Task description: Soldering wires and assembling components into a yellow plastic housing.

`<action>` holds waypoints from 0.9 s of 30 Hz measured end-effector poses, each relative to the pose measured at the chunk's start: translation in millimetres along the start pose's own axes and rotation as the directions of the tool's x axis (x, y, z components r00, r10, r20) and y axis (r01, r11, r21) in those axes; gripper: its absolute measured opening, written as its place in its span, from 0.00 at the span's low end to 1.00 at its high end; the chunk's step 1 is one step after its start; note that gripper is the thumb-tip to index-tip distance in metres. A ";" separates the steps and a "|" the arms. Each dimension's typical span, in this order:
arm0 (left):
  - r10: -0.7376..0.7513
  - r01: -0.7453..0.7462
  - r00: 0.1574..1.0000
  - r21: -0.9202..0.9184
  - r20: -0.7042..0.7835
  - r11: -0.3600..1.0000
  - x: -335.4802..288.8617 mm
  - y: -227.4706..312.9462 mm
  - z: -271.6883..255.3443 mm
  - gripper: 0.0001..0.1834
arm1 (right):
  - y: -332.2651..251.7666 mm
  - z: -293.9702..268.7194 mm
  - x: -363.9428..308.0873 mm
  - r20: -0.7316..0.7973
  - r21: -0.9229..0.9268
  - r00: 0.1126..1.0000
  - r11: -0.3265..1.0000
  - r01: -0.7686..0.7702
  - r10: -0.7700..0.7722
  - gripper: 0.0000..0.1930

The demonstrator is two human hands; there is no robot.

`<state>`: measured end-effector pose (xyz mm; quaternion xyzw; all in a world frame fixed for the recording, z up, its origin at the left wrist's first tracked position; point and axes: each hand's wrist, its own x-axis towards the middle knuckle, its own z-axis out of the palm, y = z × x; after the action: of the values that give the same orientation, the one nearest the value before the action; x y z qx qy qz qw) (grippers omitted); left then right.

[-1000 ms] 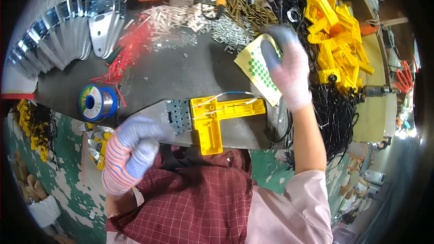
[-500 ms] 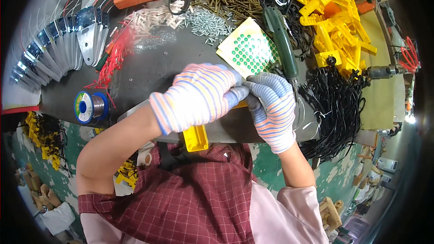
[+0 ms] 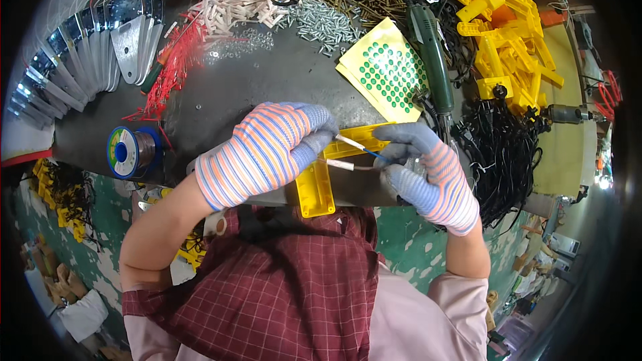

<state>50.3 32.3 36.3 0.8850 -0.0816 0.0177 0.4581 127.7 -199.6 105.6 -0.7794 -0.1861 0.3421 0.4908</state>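
My left hand [image 3: 277,150], in a striped glove with grey-blue fingertips, pinches the end of a thin white sleeve [image 3: 350,142]. A blue wire [image 3: 372,154] runs from that sleeve to my right hand [image 3: 431,177], gloved alike, whose thumb and fingers are closed on the wires. Below it a second white sleeve [image 3: 340,164] sits on another wire leading to the same hand. Under the hands lie two long yellow plastic housings: one housing [image 3: 314,190] points toward me at the table edge, the other housing [image 3: 351,139] slants right, partly covered by my hands.
A solder spool [image 3: 132,152] stands at left, near red wires [image 3: 175,70]. Behind are white sleeves [image 3: 231,13], silver screws [image 3: 324,23], a green-dotted sticker sheet [image 3: 388,70] and a green power tool [image 3: 433,60]. Yellow parts [image 3: 511,33] and black cables [image 3: 498,167] fill the right side.
My hands have drawn apart, the left going left and the right going right and down. The sleeved wires between them and the slanted yellow housing now show. The whole view has shifted slightly.
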 end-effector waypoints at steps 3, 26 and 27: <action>0.069 -0.052 0.994 0.185 -0.087 0.981 -4.5 -2.5 10.7 0.07 | -0.7 9.3 18.1 0.049 -0.151 0.997 0.987 -0.051 0.059 0.11; 0.196 -0.131 0.916 0.200 -0.351 0.971 -18.4 -11.8 24.3 0.08 | 17.9 36.0 15.7 -0.107 -0.480 0.945 0.848 0.223 -0.308 0.07; 0.195 -0.129 0.915 0.202 -0.352 0.971 -18.6 -12.4 24.6 0.08 | 20.7 35.3 17.6 -0.090 -0.477 0.954 0.853 0.209 -0.285 0.07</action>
<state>32.9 21.7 10.1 0.8925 -0.0656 0.2289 0.3831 113.8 -175.4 70.9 -0.8677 -0.3216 0.1590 0.3440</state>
